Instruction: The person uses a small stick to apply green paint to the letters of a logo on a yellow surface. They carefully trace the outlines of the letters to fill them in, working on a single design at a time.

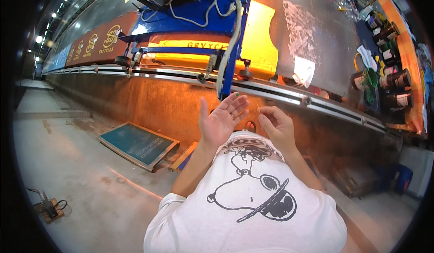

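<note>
The right hand (pixel 276 125) pinches a thin sliver (pixel 258 106) at its fingertips beside the open, empty left hand (pixel 222 119) — light, likely easily dropped, best held near its lower end.

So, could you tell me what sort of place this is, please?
Most likely a screen-printing workshop: a long metal print table with a blue carriage, ink pots along its edge, and a framed mesh screen on the concrete floor.
</note>
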Available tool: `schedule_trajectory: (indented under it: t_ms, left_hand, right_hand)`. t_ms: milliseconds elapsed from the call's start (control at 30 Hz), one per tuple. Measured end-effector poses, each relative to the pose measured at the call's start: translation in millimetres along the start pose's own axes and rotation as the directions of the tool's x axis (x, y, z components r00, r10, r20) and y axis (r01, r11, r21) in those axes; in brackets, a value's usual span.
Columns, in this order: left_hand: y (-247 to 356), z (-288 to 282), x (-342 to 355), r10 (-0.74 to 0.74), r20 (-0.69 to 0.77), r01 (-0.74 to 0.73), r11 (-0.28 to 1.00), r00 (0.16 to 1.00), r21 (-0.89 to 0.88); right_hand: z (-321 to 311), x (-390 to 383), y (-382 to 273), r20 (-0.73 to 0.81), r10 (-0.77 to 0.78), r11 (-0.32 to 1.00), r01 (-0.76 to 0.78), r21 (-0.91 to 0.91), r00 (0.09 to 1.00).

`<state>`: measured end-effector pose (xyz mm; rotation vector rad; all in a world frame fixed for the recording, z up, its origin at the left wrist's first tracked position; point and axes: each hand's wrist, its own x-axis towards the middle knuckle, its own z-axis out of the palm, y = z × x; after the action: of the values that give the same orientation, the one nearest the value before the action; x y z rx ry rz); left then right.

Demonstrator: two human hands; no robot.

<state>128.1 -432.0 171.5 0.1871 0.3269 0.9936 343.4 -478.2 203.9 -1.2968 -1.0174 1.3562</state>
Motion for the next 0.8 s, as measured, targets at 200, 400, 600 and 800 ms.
schedule_trajectory:
  t_ms: [200, 400, 600, 800]
  left_hand:
    - [-2, 3, -4, -0.117, 0.036, 0.118, 0.992, 0.993, -0.047]
    - [-7, 3, -2, -0.159, 0.110, 0.172, 0.978, 0.981, -0.120]
    - [-10, 1, 6, -0.172, 0.175, 0.194, 0.974, 0.969, -0.118]
    - [-13, -2, 13, -0.178, 0.176, 0.196, 0.976, 0.968, -0.092]
  right_hand:
    - [8, 2, 14, -0.008, -0.191, 0.981, 0.191, -0.012, 0.981]
    - [7, 5, 19, -0.019, -0.260, 0.963, 0.258, -0.078, 0.965]
    - [2, 10, 28, -0.043, -0.263, 0.959, 0.257, -0.119, 0.964]
    - [-2, 15, 27, -0.048, -0.264, 0.957, 0.255, -0.139, 0.963]
